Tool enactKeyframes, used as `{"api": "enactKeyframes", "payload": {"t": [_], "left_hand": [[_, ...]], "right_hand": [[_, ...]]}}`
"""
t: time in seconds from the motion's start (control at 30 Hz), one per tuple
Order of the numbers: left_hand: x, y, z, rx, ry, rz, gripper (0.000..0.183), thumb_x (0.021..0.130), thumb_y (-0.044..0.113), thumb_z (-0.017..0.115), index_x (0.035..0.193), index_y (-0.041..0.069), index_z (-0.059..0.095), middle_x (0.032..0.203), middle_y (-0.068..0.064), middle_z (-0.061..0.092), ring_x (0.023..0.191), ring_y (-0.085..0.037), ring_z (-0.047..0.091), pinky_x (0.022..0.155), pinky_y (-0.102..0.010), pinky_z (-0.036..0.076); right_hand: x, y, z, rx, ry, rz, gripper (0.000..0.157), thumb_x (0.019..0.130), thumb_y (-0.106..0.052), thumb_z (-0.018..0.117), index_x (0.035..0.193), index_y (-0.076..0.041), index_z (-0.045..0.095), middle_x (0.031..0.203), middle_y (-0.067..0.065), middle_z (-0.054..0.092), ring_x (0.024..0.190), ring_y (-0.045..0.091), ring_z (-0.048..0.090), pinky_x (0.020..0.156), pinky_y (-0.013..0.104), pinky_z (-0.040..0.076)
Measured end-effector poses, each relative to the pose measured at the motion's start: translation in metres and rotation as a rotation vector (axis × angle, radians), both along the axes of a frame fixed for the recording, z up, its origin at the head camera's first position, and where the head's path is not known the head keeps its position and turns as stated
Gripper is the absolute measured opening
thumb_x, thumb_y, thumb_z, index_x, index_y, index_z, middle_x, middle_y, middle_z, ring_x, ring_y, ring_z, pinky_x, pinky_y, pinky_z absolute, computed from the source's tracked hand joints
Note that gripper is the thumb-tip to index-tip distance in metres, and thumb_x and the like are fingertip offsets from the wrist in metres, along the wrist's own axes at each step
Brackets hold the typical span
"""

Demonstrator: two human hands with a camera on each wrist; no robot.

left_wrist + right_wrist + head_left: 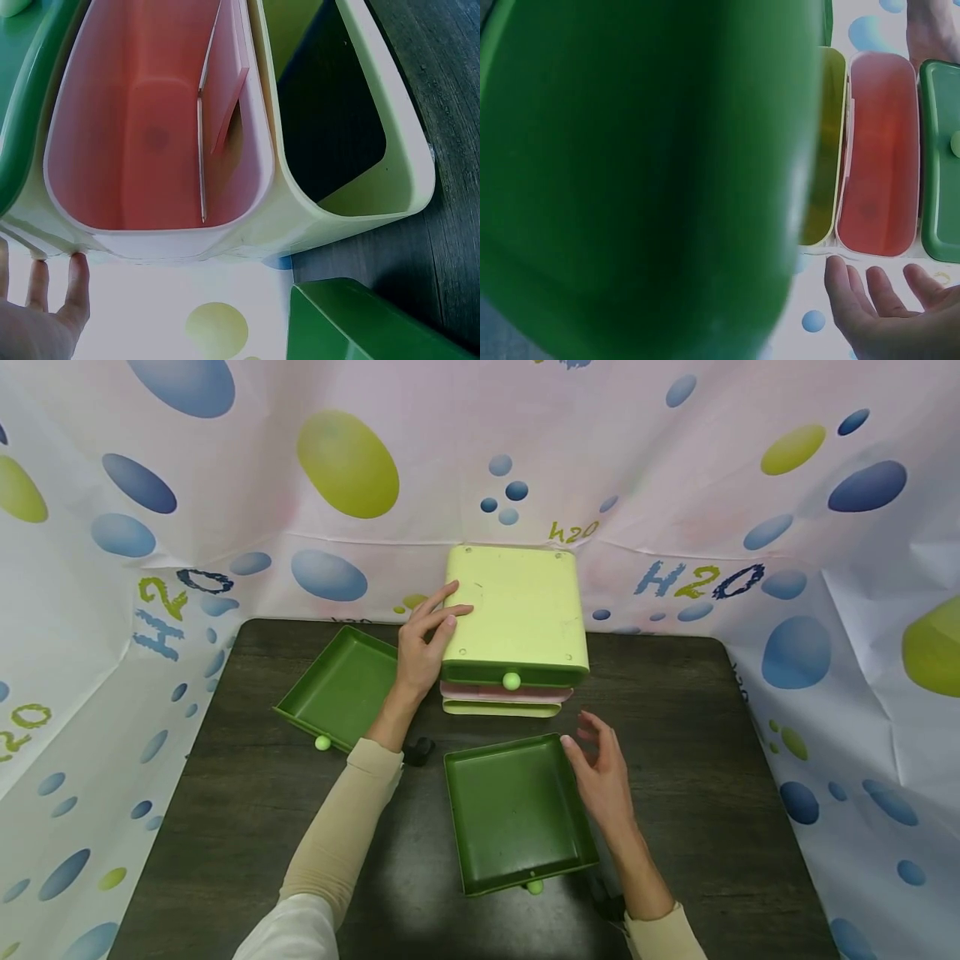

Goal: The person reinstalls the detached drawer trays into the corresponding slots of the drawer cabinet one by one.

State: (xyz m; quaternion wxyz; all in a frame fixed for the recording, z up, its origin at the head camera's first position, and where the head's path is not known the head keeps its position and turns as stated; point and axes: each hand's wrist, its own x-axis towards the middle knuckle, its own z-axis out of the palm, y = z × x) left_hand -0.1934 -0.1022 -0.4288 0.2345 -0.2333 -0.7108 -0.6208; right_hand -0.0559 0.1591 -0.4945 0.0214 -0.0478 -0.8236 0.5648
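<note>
A drawer unit [517, 606] with a pale yellow top stands at the back, a closed green drawer [547, 675] with a round knob in its upper slot. My left hand [423, 639] rests against its left top edge, fingers spread. In the left wrist view, its fingertips touch the casing beside the pink compartment [157, 150]. A removed green drawer [517, 818] lies in front of the unit. My right hand [603, 772] is by that drawer's far right corner, fingers loosely bent, holding nothing. The right wrist view shows its fingers [885, 292] apart from the unit.
Another green drawer [348, 685] lies left of the unit, partly behind the left forearm. Below the pink compartment is an open yellow one [375, 187]. A small black object [418, 752] sits by the left wrist. A spotted curtain [675, 510] surrounds the dark table [675, 710].
</note>
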Motion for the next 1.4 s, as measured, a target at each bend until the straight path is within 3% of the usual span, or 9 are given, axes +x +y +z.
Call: {"api": "enactKeyframes", "payload": {"t": [0.2,0.47,0.73,1.03,1.2,1.4], "left_hand": [[-0.001,0.0,-0.001,0.004,0.008,-0.002,0.024,0.095,-0.012,0.05,0.108,-0.014,0.07,0.138,-0.033,0.051,0.13,-0.05,0.043,0.1,-0.037,0.036],[-0.002,-0.001,-0.001,0.015,0.03,-0.025,0.024,0.094,-0.012,0.05,0.109,-0.015,0.069,0.138,-0.035,0.049,0.129,-0.052,0.042,0.089,-0.035,0.033],[0.002,-0.001,-0.002,0.017,0.008,-0.018,0.024,0.094,-0.012,0.05,0.109,-0.015,0.069,0.138,-0.034,0.05,0.13,-0.052,0.042,0.094,-0.036,0.034],[0.001,-0.001,-0.001,0.023,0.001,-0.023,0.025,0.094,-0.012,0.05,0.11,-0.015,0.068,0.139,-0.034,0.049,0.131,-0.051,0.041,0.096,-0.036,0.034],[0.001,-0.001,-0.001,0.027,-0.005,-0.026,0.025,0.094,-0.011,0.05,0.111,-0.016,0.067,0.14,-0.034,0.048,0.133,-0.05,0.04,0.099,-0.038,0.034],[0.001,-0.001,-0.001,0.029,-0.01,-0.031,0.025,0.094,-0.012,0.05,0.111,-0.016,0.067,0.14,-0.034,0.048,0.134,-0.05,0.04,0.106,-0.043,0.034]], "right_hand": [[0.008,0.002,-0.008,0.033,0.019,0.007,0.054,0.1,-0.032,0.061,0.147,-0.01,0.044,0.143,0.013,0.045,0.129,0.033,0.047,0.1,0.055,0.043],[0.018,0.003,-0.018,0.017,-0.022,0.012,0.054,0.099,-0.034,0.062,0.146,-0.014,0.045,0.143,0.012,0.045,0.13,0.033,0.047,0.1,0.054,0.043],[0.026,0.001,-0.024,0.013,-0.022,0.018,0.05,0.099,-0.031,0.062,0.143,-0.013,0.048,0.139,0.016,0.047,0.128,0.032,0.048,0.102,0.054,0.042],[0.033,0.006,-0.027,0.086,-0.018,0.007,0.049,0.097,-0.034,0.065,0.141,-0.017,0.051,0.14,0.008,0.048,0.129,0.027,0.049,0.099,0.05,0.046],[0.037,0.009,-0.029,0.145,0.007,0.01,0.046,0.097,-0.033,0.066,0.138,-0.017,0.054,0.136,0.007,0.05,0.123,0.028,0.053,0.09,0.048,0.05],[0.042,0.013,-0.032,0.253,0.028,0.013,0.045,0.094,-0.027,0.07,0.135,-0.011,0.059,0.132,0.008,0.054,0.107,0.026,0.059,0.075,0.036,0.052]]}}
